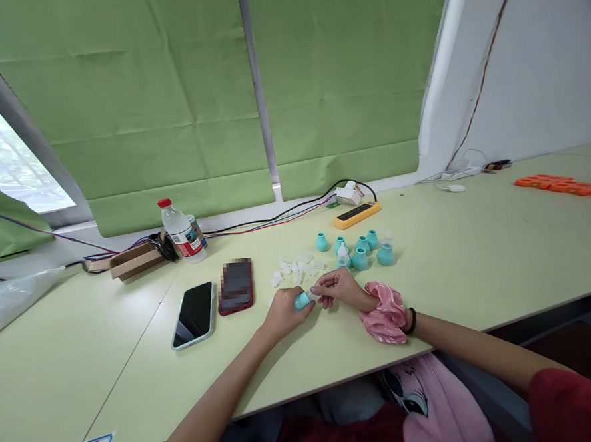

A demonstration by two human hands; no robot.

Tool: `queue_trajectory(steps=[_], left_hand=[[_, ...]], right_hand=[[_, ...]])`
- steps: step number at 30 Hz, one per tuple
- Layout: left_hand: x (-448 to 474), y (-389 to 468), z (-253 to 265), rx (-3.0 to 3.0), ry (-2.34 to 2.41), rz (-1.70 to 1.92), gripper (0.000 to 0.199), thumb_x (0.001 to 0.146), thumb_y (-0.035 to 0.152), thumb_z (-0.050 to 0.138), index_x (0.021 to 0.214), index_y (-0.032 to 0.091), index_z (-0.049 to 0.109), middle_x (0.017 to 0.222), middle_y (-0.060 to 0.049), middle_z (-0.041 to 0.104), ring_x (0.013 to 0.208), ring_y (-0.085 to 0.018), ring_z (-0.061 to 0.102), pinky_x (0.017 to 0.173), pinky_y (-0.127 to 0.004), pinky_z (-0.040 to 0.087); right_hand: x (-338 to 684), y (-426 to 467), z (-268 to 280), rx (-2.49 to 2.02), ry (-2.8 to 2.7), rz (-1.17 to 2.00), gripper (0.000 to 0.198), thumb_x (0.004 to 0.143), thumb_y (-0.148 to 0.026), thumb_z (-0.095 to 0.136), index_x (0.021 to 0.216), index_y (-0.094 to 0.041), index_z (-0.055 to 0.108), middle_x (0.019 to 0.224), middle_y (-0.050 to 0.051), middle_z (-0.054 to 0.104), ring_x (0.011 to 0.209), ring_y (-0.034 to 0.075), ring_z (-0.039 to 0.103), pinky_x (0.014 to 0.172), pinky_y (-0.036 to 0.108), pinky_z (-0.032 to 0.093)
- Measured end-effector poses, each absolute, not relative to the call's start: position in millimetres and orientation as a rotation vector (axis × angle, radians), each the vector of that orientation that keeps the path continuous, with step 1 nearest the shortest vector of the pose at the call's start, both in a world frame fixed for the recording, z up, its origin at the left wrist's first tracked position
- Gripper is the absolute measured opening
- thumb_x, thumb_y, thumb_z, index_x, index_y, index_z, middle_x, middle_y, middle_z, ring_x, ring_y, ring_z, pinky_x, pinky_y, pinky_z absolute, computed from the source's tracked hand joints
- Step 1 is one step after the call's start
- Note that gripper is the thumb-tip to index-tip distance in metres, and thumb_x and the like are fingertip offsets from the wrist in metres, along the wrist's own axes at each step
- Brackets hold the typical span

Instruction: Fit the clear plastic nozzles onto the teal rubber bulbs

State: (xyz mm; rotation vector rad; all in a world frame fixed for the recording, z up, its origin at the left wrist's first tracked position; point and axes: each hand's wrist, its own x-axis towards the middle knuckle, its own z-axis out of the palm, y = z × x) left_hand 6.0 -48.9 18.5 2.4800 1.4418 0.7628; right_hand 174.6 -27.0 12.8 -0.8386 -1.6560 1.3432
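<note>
Near the table's front edge my left hand (285, 309) is wrapped round a small teal bulb (303, 300), which lies tilted with its neck to the right. My right hand (340, 287) pinches a small translucent white piece (314, 293) at the neck of that bulb. Whether the piece is seated inside the neck I cannot tell. Just beyond my hands lie several loose translucent white pieces (298, 267). To their right stand several teal bulbs (360, 258) with open necks. Two of them, including the rightmost bulb (385, 255), have a translucent piece at the top.
Left of my hands lie a white-edged phone (194, 315) and a red-cased phone (236, 288). Behind them stand a water bottle (183, 234) and a cardboard tray (136, 259). A yellow power strip (356, 216) lies at the back; orange parts (558, 184) lie far right.
</note>
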Motion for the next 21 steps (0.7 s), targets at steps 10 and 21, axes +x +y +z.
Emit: queue_trajectory(steps=[10, 21], left_hand=[[12, -53, 14, 2.861, 1.667, 0.417, 0.016, 0.076, 0.024, 0.04, 0.076, 0.014, 0.052, 0.07, -0.008, 0.056, 0.068, -0.019, 0.053, 0.054, -0.026, 0.038], [17, -56, 12, 3.046, 1.637, 0.3, 0.02, 0.073, 0.005, 0.035, 0.083, 0.012, 0.051, 0.075, -0.012, 0.054, 0.074, -0.022, 0.05, 0.053, -0.029, 0.041]], right_hand=[[178, -23, 13, -0.98, -1.674, 1.554, 0.037, 0.059, -0.045, 0.06, 0.054, -0.009, 0.058, 0.043, 0.0, 0.054, 0.036, 0.007, 0.049, 0.033, 0.015, 0.037], [177, -20, 18, -1.139, -1.522, 1.834, 0.029, 0.062, -0.038, 0.061, 0.055, -0.01, 0.056, 0.041, -0.001, 0.053, 0.033, 0.005, 0.046, 0.03, 0.012, 0.033]])
